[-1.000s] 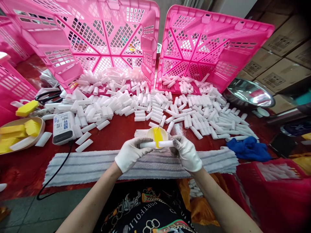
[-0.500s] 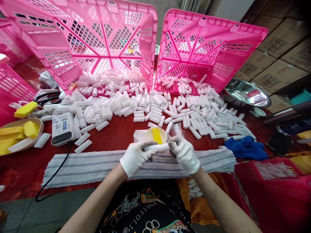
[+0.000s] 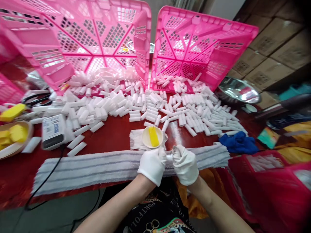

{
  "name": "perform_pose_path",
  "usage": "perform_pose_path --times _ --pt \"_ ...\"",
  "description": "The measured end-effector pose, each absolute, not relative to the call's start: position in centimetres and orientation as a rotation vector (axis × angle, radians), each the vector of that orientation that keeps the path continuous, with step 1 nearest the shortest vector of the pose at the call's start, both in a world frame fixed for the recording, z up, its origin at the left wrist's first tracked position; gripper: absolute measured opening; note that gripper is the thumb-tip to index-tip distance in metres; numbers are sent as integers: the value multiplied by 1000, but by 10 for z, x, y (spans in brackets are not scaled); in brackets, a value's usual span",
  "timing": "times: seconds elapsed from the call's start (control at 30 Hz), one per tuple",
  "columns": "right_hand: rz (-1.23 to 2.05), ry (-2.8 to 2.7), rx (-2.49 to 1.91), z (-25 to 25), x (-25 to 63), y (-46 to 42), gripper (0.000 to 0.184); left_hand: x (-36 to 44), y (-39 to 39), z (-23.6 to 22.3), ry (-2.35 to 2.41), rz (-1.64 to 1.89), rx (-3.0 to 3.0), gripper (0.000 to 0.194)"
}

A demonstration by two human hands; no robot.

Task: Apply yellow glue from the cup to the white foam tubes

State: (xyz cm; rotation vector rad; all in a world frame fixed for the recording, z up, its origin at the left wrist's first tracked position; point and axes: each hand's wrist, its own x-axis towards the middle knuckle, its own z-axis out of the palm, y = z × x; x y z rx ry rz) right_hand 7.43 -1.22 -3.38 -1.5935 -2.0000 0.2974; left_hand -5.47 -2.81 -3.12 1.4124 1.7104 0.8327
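Observation:
My left hand point(image 3: 153, 164), in a white glove, is closed around one end of a white tube point(image 3: 169, 158). The other end is in my right hand point(image 3: 186, 164), gloved too and closed. Only a short middle length of the tube shows between my fists, over the striped towel point(image 3: 97, 173). Just beyond my left hand stands a small white bowl point(image 3: 144, 137) with a yellow piece point(image 3: 154, 136) in it and a thin stick leaning out. The bowl rests on a white cloth point(image 3: 135, 139).
Many white tubes point(image 3: 150, 115) lie heaped before two tipped pink crates point(image 3: 97, 55). At left are a white box-shaped device point(image 3: 53, 129) with a black cable and a dish of yellow sponges point(image 3: 18, 133). A blue cloth point(image 3: 239, 142) and a metal bowl point(image 3: 239, 90) are at right.
My hands have come closer together and nearer my body, away from the small bowl. Both now wrap the tube in fists, covering most of it. The whole view has shifted slightly.

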Motion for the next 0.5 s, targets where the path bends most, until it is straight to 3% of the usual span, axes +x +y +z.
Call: perform_pose_path --times 0.13,0.33,0.5 --pt "214 -2149 -1478 -30 77 -19 30 -54 -27 -35 1548 734 1366 53" --pt "325 -1961 -1573 -15 75 -17 31 -54 -34 -29 1635 896 1595 43" --pt "170 -2006 -1759 11 152 -25 31 -96 -10 -4 1654 1010 1722 30"
